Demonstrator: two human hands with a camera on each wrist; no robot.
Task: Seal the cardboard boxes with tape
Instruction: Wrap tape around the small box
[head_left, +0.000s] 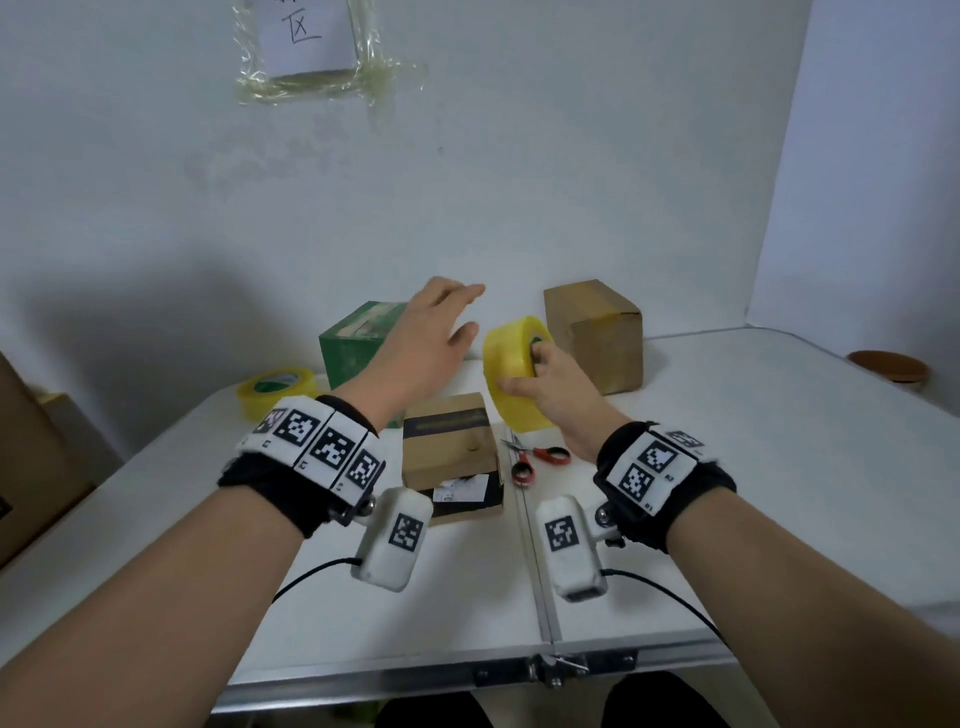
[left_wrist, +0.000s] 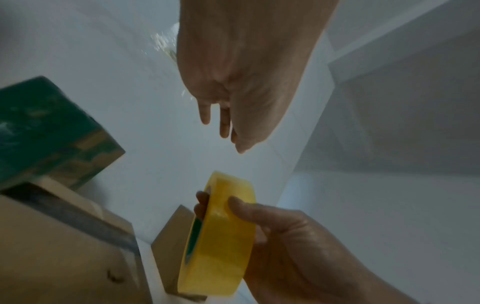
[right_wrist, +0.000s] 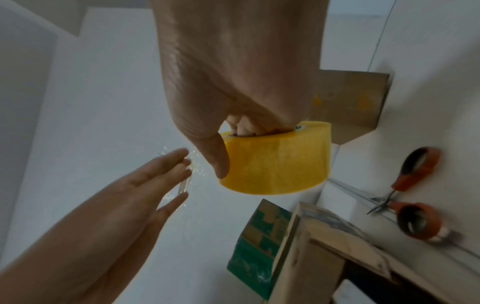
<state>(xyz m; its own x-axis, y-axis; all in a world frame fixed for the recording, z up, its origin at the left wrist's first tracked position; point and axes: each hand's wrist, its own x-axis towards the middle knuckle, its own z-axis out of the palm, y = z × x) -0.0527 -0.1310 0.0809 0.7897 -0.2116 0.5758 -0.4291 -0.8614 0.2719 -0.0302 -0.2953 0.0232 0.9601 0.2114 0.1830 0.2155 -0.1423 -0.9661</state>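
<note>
While the right hand (head_left: 550, 387) holds the tape roll (head_left: 517, 371) up off the table (head_left: 727, 493), fingers hooked through the core and thumb pressed on the outer band, the left hand (head_left: 426, 343) hovers just beside it, on its left. Left fingers straight and slightly spread, holding nothing; apart from the roll, though the gap is small.

Roll stands on edge, its axis running roughly left-right, outer band facing the left fingertips (right_wrist: 182, 156). Left hand is thus the nearer free one for finding the tape's loose end, likely the next move.

Small brown box (head_left: 452, 452) sits on the table below and between the wrists, nearest the person. Green box (head_left: 358, 338) behind the left hand, partly hidden by it. Larger brown box (head_left: 597, 338) stands behind the roll. Scissors (head_left: 535, 457) lie just right of the small box. Second tape roll (head_left: 275, 389) lies flat at far left.

Loose tape end: cannot find it in any view. Wrist views are blurred. Whether the small box's flaps are taped, cannot tell.
</note>
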